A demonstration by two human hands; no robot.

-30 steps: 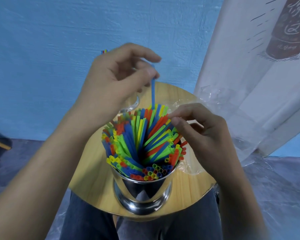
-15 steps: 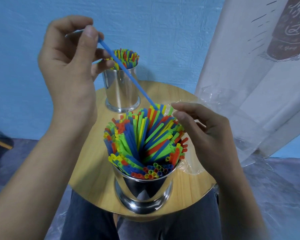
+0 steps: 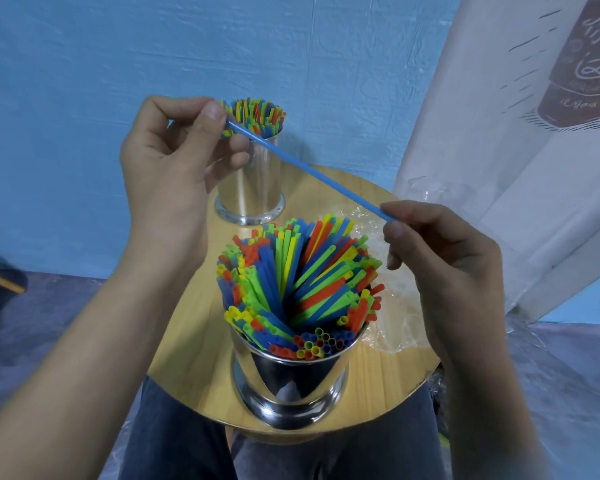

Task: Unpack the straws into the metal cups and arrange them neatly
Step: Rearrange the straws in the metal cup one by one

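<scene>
Nearly done, we judge: near cup and far cup are packed — one blue straw, its ends pinched by our left hand and right hand, hangs above them unplaced

The near metal cup at 6 o'clock brims with splayed multicoloured straws, the far metal cup at 12 o'clock seems equally full, and one blue straw slants airborne above them.

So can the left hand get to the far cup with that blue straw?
Probably yes. The left hand hangs right beside the far cup, with nothing between them. But the right hand pinches the other end of the blue straw, so it would likely have to let go first.
</scene>
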